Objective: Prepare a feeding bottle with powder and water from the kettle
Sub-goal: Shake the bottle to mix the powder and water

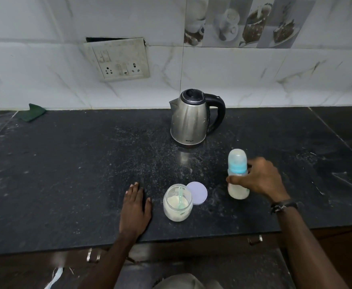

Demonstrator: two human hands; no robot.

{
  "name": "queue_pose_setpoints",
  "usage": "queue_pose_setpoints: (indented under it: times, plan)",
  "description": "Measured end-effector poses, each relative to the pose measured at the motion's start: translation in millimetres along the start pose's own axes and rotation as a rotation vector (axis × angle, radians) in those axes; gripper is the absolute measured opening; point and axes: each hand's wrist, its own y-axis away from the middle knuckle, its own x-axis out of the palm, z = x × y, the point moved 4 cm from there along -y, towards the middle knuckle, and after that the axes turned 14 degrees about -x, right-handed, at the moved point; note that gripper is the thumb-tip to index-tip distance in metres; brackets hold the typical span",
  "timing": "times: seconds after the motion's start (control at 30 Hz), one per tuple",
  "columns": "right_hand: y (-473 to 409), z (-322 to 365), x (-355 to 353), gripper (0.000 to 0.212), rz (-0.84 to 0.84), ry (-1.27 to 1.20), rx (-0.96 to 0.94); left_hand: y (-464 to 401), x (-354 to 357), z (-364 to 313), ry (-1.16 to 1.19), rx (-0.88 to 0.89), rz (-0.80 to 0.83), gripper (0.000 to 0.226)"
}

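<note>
Head view gives me the feeding bottle (238, 176) upright on the counter (66, 184), toward its front edge and right of centre, with my right hand (258, 178) curled round its waist just under the blue collar, thumb across the near side. It is capped, with pale milky liquid in the lower half, so I judge the mixing largely done. I expect it to feel light, a stiff plastic shell that will not give much, smooth and maybe slick if powder or drips are on it; the waist where I hold it seems the best place, since the domed cap could pop off if I lifted by that. My left hand (136, 209) lies flat on the counter near the front edge, fingers straight, holding nothing, well apart from the right. Between the hands stands the open powder jar (177, 203), a scoop (181, 198) leaning inside it, its round lid (197, 192) touching it on the right. The kettle (191, 117) sits farther back toward the wall, handle to the right. Dark speckled stone, dusted with spilled powder around the middle, so things may slide a little. Behind it is a white tiled wall with a socket plate (118, 59), and a green cloth (32, 112) lies at the back left.
</note>
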Motion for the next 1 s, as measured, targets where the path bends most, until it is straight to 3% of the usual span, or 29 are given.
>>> queue_pose_setpoints:
  times: [0.07, 0.13, 0.27, 0.37, 0.5, 0.6, 0.73, 0.87, 1.0]
  plan:
    - [1.9, 1.6, 5.4, 0.046, 0.055, -0.054, -0.041, -0.1, -1.1, 0.6, 0.010, 0.005, -0.008, 0.060]
    - [0.6, 2.1, 5.1, 0.036, 0.007, -0.098, -0.053, -0.7, -1.7, -0.9, 0.002, 0.007, -0.010, 0.061]
    - [-0.7, 0.8, 2.2, 0.043, 0.016, 0.014, 0.020, 0.7, -1.6, -0.4, 0.006, 0.002, -0.006, 0.061]
    - [-1.3, 5.1, 1.6, 0.028, -0.004, -0.042, -0.044, -0.9, -1.5, -0.2, -0.003, 0.008, -0.004, 0.061]
    - [-2.4, 1.4, -1.6, 0.045, 0.001, 0.033, 0.025, -0.3, -0.8, 0.6, 0.001, 0.012, -0.007, 0.060]
    - [-2.0, 1.4, 1.1, 0.038, -0.010, -0.068, -0.028, -1.6, -1.3, -0.9, -0.006, 0.014, -0.009, 0.061]
    - [-1.2, 0.0, 0.2, 0.042, 0.019, 0.053, 0.023, -0.2, 0.0, 1.0, -0.001, 0.006, -0.002, 0.061]
    - [0.6, 5.1, 2.2, 0.030, -0.044, -0.109, -0.021, -1.5, 1.3, -0.1, -0.003, 0.001, 0.009, 0.061]
    - [-2.5, -0.7, 0.9, 0.036, 0.104, -0.006, 0.031, -0.7, 0.1, 0.6, 0.006, -0.001, 0.005, 0.062]
